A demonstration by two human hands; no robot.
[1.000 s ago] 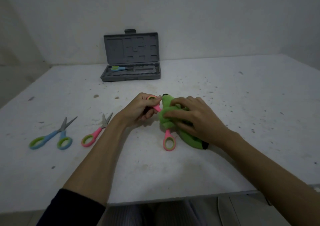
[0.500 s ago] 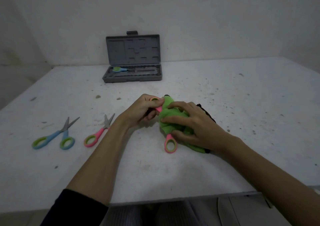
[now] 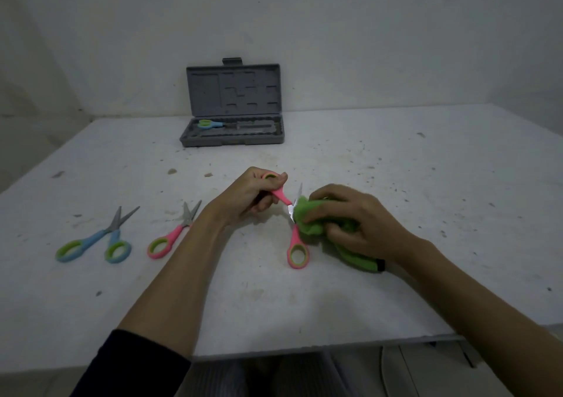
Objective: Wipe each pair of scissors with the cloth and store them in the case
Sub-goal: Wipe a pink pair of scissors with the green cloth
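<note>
At frame centre, the left hand (image 3: 249, 194) gripped the pink scissors' (image 3: 294, 232) upper handle; the right hand (image 3: 359, 220), fingers curled, clutched the cloth (image 3: 310, 218) against a blade.

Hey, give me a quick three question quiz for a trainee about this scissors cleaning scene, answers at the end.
1. True or false: the grey case is closed.
2. How many scissors lie untouched on the table, outside the case?
3. Which hand grips the green cloth: A left hand, B right hand?

Key
1. False: it is open, with blue scissors inside.
2. Two: blue-green scissors and pink scissors.
3. B; the left holds the opened pink scissors.
</note>
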